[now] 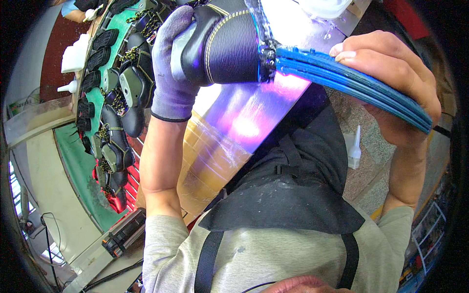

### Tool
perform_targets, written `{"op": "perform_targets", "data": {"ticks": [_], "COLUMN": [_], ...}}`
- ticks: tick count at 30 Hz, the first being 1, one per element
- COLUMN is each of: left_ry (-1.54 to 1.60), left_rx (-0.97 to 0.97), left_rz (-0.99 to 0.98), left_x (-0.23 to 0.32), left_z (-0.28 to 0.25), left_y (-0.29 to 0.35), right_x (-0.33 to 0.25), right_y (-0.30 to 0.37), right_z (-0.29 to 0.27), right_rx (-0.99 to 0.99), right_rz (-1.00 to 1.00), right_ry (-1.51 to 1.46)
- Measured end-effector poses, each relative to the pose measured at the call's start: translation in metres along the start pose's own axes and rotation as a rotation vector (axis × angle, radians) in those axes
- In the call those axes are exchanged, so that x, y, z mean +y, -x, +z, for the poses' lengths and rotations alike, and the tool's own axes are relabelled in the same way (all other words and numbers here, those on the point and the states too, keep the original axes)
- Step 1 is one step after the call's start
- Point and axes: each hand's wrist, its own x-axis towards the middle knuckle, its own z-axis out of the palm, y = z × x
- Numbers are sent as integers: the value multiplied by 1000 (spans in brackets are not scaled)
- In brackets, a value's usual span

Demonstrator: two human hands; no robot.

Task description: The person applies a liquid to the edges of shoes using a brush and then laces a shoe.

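My left hand (171, 73), in a grey-purple knit glove, is closed on a black leather shoe (234, 46) with pale yellow stitching, held up tilted. A grey form shows at the shoe's opening beside my palm. My bare right hand (395, 73) is wrapped round a long blue ridged tool (356, 80), its ridges running lengthwise. The tool's left end meets the shoe's rough, dark lower edge, which looks wet and shiny. What sort of tool it is, I cannot tell for certain.
A metal-topped bench (244, 117) glows purple under the shoe. Along the left, a green conveyor (117, 36) carries several black shoes (137, 73) and black soles (102, 46). A white container (325, 7) stands at the back. A nozzle bottle (355, 149) is at right. Another person's hand (75, 15) shows far left.
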Motion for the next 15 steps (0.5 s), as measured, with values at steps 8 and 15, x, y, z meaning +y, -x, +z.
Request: {"op": "perform_targets", "data": {"ticks": [8, 15], "left_ry": [1237, -125], "left_rx": [-99, -104], "left_rz": [-630, 129], "left_x": [48, 32], "left_z": [36, 27], "left_y": [-37, -37], "right_x": [-12, -10], "right_y": [-1, 6], "right_z": [-4, 11], "right_rx": [-3, 191], "right_rz": [-83, -126], "right_ry": [255, 349]}}
